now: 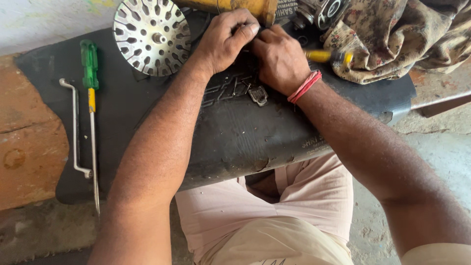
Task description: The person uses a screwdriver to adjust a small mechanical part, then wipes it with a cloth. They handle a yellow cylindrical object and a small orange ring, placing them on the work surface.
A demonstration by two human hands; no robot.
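Both hands at 12 o'clock on black rubber mat (235, 132), knuckles touching. Left hand (223, 41) curled shut, pinching something small at fingertips; can't tell what, hidden by fingers. Right hand (279, 61) clamped on yellow-handled tool (327, 56), handle poking out toward 3 o'clock, working end hidden under the palm. Red thread band (305, 87) on right wrist. Small metal piece (258, 95) lying loose just below right hand. Slotted metal disc (151, 35) at 11 o'clock, green & yellow screwdriver (91, 93) and bent wrench (74, 127) at 9 o'clock, floral cloth (392, 34) at 1–2 o'clock. Risks, as judged: tool tip slipping into left fingertips, hands so close; loose piece nudged off mat by wrist.
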